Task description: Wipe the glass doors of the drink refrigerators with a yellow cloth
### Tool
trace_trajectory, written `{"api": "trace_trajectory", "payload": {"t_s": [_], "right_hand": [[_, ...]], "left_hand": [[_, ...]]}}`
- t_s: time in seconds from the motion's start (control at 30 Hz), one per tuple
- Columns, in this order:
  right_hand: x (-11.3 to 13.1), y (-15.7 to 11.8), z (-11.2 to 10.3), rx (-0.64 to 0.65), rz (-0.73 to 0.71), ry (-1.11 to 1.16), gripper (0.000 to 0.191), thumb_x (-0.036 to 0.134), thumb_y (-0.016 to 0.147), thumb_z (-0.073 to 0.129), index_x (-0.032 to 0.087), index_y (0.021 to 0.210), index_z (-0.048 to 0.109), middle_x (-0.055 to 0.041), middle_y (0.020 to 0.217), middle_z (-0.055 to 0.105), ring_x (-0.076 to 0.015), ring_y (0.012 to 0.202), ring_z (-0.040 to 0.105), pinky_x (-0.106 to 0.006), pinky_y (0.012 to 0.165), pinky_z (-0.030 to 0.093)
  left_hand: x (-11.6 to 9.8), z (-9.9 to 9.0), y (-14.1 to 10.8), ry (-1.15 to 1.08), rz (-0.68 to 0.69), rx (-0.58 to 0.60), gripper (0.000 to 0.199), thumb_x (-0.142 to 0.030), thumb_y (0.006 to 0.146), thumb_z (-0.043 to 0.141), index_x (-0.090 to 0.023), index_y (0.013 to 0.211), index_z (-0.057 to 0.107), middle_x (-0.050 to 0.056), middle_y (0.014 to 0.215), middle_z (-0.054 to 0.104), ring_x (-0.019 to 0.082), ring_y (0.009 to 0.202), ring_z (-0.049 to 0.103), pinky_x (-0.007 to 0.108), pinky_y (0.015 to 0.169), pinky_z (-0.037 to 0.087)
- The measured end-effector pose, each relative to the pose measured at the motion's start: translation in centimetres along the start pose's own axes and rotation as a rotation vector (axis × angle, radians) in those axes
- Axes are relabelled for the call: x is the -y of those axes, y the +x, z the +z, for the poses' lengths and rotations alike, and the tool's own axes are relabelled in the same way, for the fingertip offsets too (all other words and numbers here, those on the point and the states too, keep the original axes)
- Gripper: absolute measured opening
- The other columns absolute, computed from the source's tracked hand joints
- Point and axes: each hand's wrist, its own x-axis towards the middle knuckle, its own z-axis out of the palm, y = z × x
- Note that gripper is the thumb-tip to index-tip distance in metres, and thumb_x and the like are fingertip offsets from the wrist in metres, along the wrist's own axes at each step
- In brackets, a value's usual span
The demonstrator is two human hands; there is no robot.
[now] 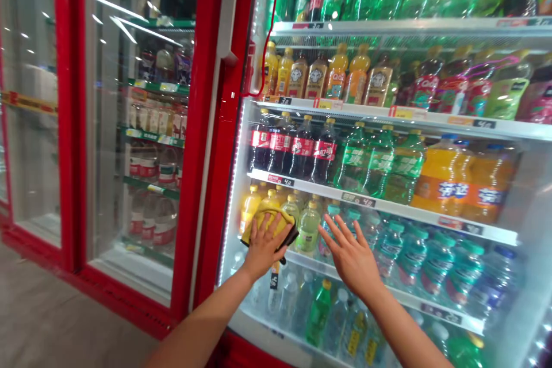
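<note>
A red-framed drinks cooler with a glass door (pixel 224 144) stands in front of me. My left hand (pixel 264 244) lies spread over a yellow cloth with a dark edge (pixel 272 215), holding it flat against the glass at the height of the lower shelves. To its right, my right hand (pixel 351 253) has its fingers stretched apart with nothing in them, at or very near the glass. Behind the glass, near my hands, are yellow-capped bottles (pixel 307 229) and teal-capped bottles (pixel 411 256).
Dark cola bottles (pixel 302 146), green bottles (pixel 356 158) and orange bottles (pixel 444 175) fill the shelf above. A white door handle (pixel 228 11) sits at the upper left. More red-framed coolers (pixel 73 126) stand left, above grey floor (pixel 56 310). A red cord (pixel 271 23) hangs near the frame.
</note>
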Motion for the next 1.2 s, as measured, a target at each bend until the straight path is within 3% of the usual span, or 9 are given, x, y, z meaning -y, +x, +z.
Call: {"api": "trace_trajectory", "payload": {"t_s": [0.1,0.23,0.37,0.5,0.6,0.7,0.87,1.0,1.2], "right_hand": [[-1.1,-0.9,-0.3,0.012,-0.007,-0.015,0.053,0.020,0.096,0.053,0.030,0.149,0.050,-0.0019,0.164,0.036,-0.0262,0.151,0.035,-0.055,0.127,0.013],[-2.1,-1.5,-0.9,0.038,-0.012,-0.028,0.054,0.019,0.096,0.054,0.030,0.149,0.050,-0.0018,0.165,0.034,-0.0257,0.152,0.033,-0.053,0.127,0.015],[-2.8,-2.6,-1.2,0.049,-0.007,-0.027,0.052,0.022,0.098,0.052,0.029,0.149,0.050,-0.0029,0.165,0.034,-0.0253,0.152,0.034,-0.052,0.127,0.017],[-4.0,-4.3,-1.6,0.067,0.011,-0.019,0.052,0.021,0.098,0.052,0.030,0.149,0.050,-0.0011,0.164,0.034,-0.0257,0.151,0.034,-0.052,0.128,0.015],[-5.1,-5.3,-2.1,0.065,0.051,-0.022,0.053,0.020,0.097,0.052,0.031,0.149,0.050,-0.0003,0.163,0.036,-0.0270,0.151,0.036,-0.054,0.127,0.016],[-5.7,-6.1,-2.5,0.060,0.118,-0.038,0.056,0.015,0.096,0.049,0.028,0.150,0.049,-0.0038,0.164,0.034,-0.0273,0.152,0.033,-0.055,0.125,0.021],[-5.7,-8.0,-2.4,0.038,0.213,-0.031,0.064,0.012,0.095,0.045,0.027,0.157,0.037,-0.0065,0.167,0.029,-0.0278,0.155,0.026,-0.054,0.122,0.030],[-6.0,-9.8,-2.0,0.019,0.236,-0.046,0.069,0.009,0.094,0.045,0.028,0.159,0.033,-0.0069,0.166,0.029,-0.0284,0.155,0.024,-0.055,0.121,0.032],[-7.1,-11.5,-2.1,0.028,0.279,-0.037,0.070,0.011,0.093,0.048,0.031,0.158,0.035,-0.0041,0.167,0.027,-0.0312,0.156,0.020,-0.060,0.121,0.031]], "left_hand": [[-0.2,0.0,1.0,-0.022,-0.231,-0.088,0.063,-0.032,0.094,0.060,-0.036,0.154,0.042,0.007,0.166,0.033,0.034,0.156,0.020,0.063,0.126,0.010],[-4.1,0.0,5.3,-0.037,-0.513,-0.208,0.066,-0.032,0.097,0.052,-0.024,0.160,0.031,0.013,0.170,0.018,0.038,0.158,0.006,0.068,0.123,0.010],[-7.0,1.0,3.7,-0.027,-0.232,-0.097,0.062,-0.032,0.094,0.059,-0.034,0.153,0.044,0.006,0.166,0.032,0.036,0.157,0.013,0.066,0.125,0.003],[-4.9,1.3,0.2,-0.035,-0.004,0.013,0.059,-0.032,0.092,0.062,-0.044,0.148,0.048,0.001,0.158,0.046,0.031,0.153,0.029,0.061,0.127,0.003],[-4.2,0.6,2.5,-0.020,-0.187,-0.045,0.061,-0.034,0.094,0.058,-0.038,0.153,0.042,0.005,0.164,0.037,0.034,0.155,0.024,0.063,0.126,0.009],[-7.1,0.1,7.1,-0.017,-0.443,-0.160,0.071,-0.035,0.097,0.053,-0.029,0.161,0.025,0.010,0.170,0.020,0.039,0.157,0.008,0.071,0.122,0.011],[-13.1,1.7,6.8,-0.016,-0.201,-0.095,0.072,-0.036,0.093,0.061,-0.037,0.159,0.031,0.007,0.167,0.029,0.038,0.156,0.016,0.068,0.124,0.003],[-12.3,2.0,3.1,-0.036,0.078,-0.033,0.066,-0.040,0.093,0.064,-0.044,0.154,0.038,0.002,0.159,0.046,0.032,0.152,0.030,0.062,0.126,-0.003],[-13.0,0.3,9.4,-0.010,-0.233,-0.095,0.068,-0.034,0.094,0.060,-0.032,0.158,0.036,0.010,0.168,0.026,0.038,0.157,0.012,0.070,0.123,0.006]]}}
